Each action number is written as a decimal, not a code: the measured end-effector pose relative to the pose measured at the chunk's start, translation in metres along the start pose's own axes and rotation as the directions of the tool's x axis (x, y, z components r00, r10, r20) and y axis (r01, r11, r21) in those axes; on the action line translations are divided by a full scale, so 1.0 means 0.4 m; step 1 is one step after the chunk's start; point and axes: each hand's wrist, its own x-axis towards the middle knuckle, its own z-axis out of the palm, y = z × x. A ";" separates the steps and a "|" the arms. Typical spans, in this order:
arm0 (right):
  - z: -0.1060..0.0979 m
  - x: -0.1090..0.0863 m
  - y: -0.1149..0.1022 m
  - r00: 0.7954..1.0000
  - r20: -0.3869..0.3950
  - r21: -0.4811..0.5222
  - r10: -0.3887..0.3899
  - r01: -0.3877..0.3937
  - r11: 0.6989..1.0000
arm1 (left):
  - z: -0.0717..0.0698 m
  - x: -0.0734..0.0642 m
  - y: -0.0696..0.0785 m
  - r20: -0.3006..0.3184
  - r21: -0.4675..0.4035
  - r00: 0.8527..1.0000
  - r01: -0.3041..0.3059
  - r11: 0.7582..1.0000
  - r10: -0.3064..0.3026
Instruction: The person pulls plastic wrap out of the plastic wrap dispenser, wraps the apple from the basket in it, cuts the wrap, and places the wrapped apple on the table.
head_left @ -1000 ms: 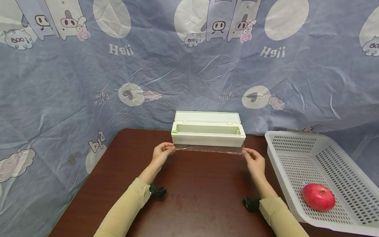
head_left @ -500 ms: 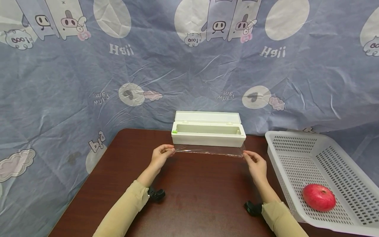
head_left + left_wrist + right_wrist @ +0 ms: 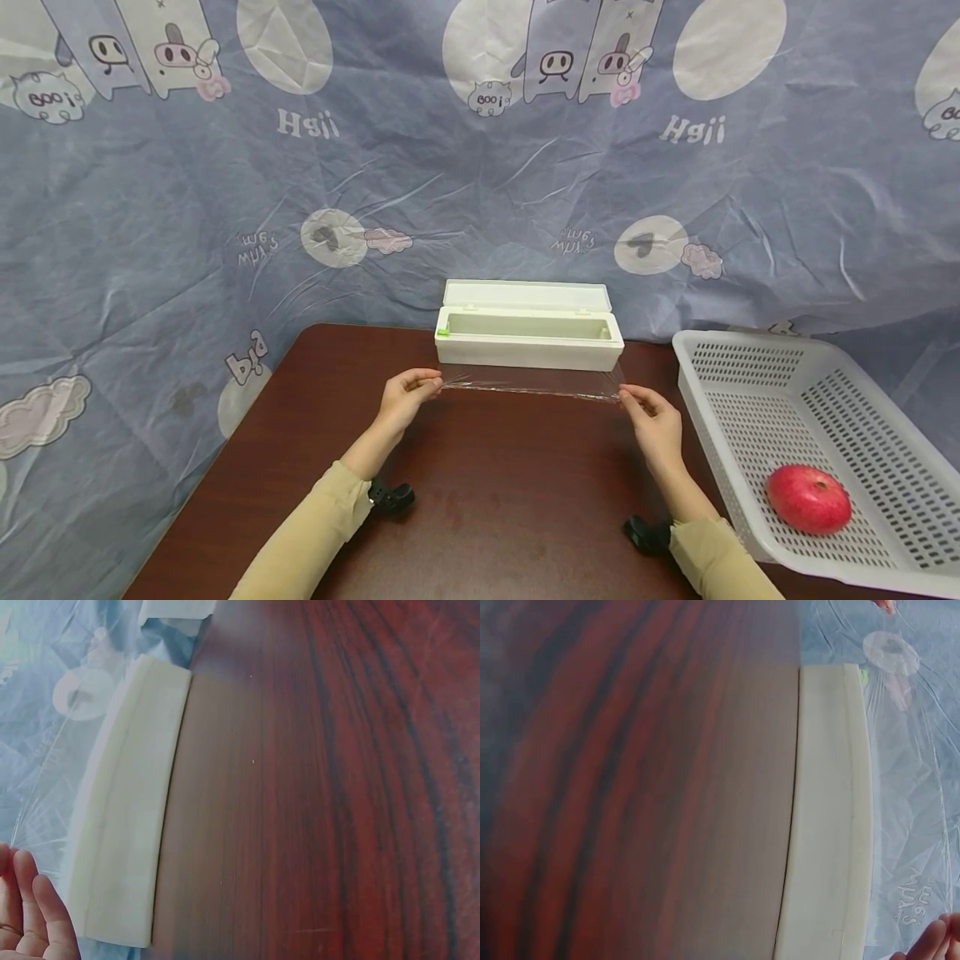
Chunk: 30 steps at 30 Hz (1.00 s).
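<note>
A strip of clear cling film (image 3: 525,382) stretches between my two hands in front of a white box. My left hand (image 3: 402,400) pinches the film's left corner between thumb and fingertips. The right corner is pinched by my right hand (image 3: 655,421). Behind the film, the long white cling film dispenser box (image 3: 528,352) stands with its lid (image 3: 527,295) raised and a small green piece (image 3: 443,332) at its left end. In the right wrist view the film (image 3: 919,795) shows as a taut, shiny sheet beside the box (image 3: 829,817).
On the right sits a white perforated plastic basket (image 3: 705,433) holding a red, round pomegranate-like fruit (image 3: 808,499). The dark brown wooden table (image 3: 510,500) extends under both arms. A printed blue-grey cloth (image 3: 420,167) hangs close behind the box.
Both hands have drawn slightly back toward the person, the right one also a little outward. The visible strip of cling film has grown longer.
</note>
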 end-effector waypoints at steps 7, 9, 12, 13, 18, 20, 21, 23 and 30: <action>-0.012 -0.008 0.027 0.998 0.026 -0.002 -0.060 0.060 0.998 | -0.009 -0.010 -0.017 -0.001 0.021 1.000 -0.013 1.000 0.013; -0.014 -0.014 0.016 0.998 0.026 0.005 -0.051 0.051 0.999 | -0.009 -0.015 -0.015 0.001 0.025 1.000 -0.017 1.000 0.017; -0.016 -0.022 0.004 0.999 0.016 -0.007 -0.034 0.035 0.999 | -0.010 -0.021 -0.012 0.004 0.026 1.000 -0.021 0.999 0.021; -0.017 -0.024 0.002 0.999 0.018 -0.008 -0.039 0.039 0.999 | -0.010 -0.024 -0.010 0.004 0.024 1.000 -0.021 1.000 0.021; -0.020 -0.032 -0.008 0.999 0.009 -0.014 -0.053 0.053 0.999 | -0.012 -0.033 -0.001 0.007 0.004 1.000 -0.015 1.000 0.015; -0.021 -0.034 -0.013 0.999 0.006 -0.008 -0.049 0.049 0.999 | -0.011 -0.035 0.003 0.005 -0.005 1.000 -0.014 1.000 0.014; -0.021 -0.036 -0.015 0.999 0.006 -0.015 -0.046 0.046 0.999 | -0.010 -0.037 0.005 0.004 -0.007 1.000 -0.014 1.000 0.014; -0.021 -0.038 -0.019 0.999 0.003 -0.013 -0.036 0.036 0.999 | -0.009 -0.039 0.007 0.001 -0.012 1.000 -0.008 1.000 0.008; -0.023 -0.045 -0.022 1.000 -0.001 -0.004 -0.012 0.012 1.000 | -0.009 -0.046 0.011 0.014 -0.024 1.000 0.020 1.000 -0.020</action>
